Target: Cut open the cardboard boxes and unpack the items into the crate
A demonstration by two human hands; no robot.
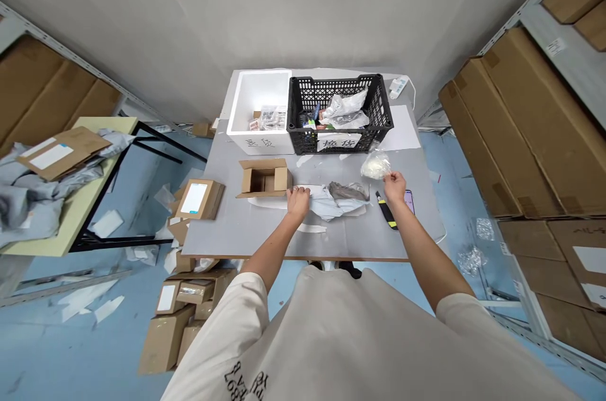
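The left arm (272, 246) and right arm (428, 243) stick out bare from short, pale sleeves (246, 306) and lean in toward the black basket (303, 143). The left hand (298, 200) is on the near side of the basket's left front corner, back up, fingers bent down. The right hand (394, 187) is on the near side of its right front corner, thumb and fingers pinched together

Even, fairly bright light fills this corner, its source out of my sight, leaving soft shading on the grey wall (303, 16) and darker shadow inside the open carton (283, 179). The clear bag (376, 165) catches small glints. Toward the edges, stacked boxes (521, 123) lean and stretch, wide-lens fashion.
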